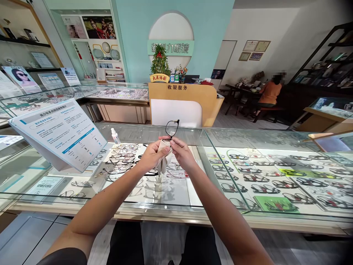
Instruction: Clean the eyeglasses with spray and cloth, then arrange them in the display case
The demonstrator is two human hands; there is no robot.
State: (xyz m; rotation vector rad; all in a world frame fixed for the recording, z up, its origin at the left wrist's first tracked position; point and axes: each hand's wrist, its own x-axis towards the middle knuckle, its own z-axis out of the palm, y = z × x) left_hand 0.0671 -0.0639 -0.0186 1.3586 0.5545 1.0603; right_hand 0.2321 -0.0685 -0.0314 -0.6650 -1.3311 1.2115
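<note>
Above the glass display counter, both my hands meet around a pair of dark-framed eyeglasses (172, 129). One lens stands upright over my fingers; the other is covered by a pale cleaning cloth (162, 162). My left hand (153, 154) is closed on the cloth, its thumb pressed over the bunched fabric, and the cloth's loose end hangs below. My right hand (182, 151) pinches the eyeglasses near the middle of the frame, close beside the left thumb. The fingertips behind the cloth are hidden.
Many eyeglass frames lie inside the glass counter (176, 208). A small white bottle (115, 136) stands on its top, with a large printed stand-up sign (59, 132) at left. Beyond are a cashier desk (182, 94) and a seated person in orange (270, 92).
</note>
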